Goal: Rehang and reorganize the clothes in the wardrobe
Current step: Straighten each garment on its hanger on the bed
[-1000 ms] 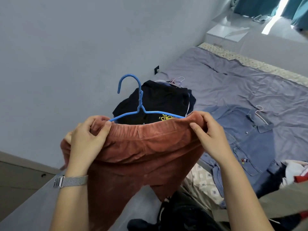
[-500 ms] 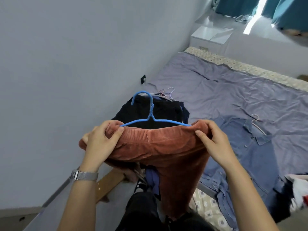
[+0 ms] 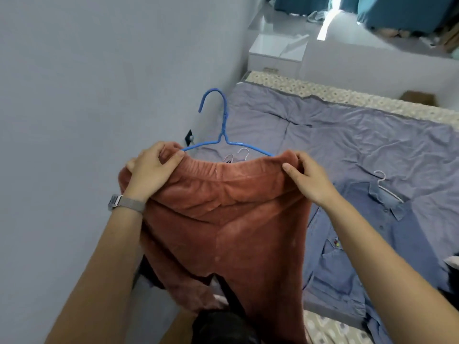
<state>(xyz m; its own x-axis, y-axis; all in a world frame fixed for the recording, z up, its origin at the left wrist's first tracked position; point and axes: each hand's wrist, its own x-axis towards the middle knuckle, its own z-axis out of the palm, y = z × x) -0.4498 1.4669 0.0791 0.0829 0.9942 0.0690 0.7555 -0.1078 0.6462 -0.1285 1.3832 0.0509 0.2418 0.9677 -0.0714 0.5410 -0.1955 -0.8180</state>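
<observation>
Head view: rust trousers [image 3: 223, 219] are held up at centre frame, raised since a half-second ago, the waistband pinched at each end by the left hand [image 3: 151, 172] and right hand [image 3: 308, 180] over a blue hanger [image 3: 221, 135], whose hook now stands clear against the wall [image 3: 99, 95]. Fitting looks nearly done; hanging in the wardrobe remains. On the bed [image 3: 347, 135] at right, a denim shirt [image 3: 372, 232] is laid out with a white hanger [image 3: 387, 187].
</observation>
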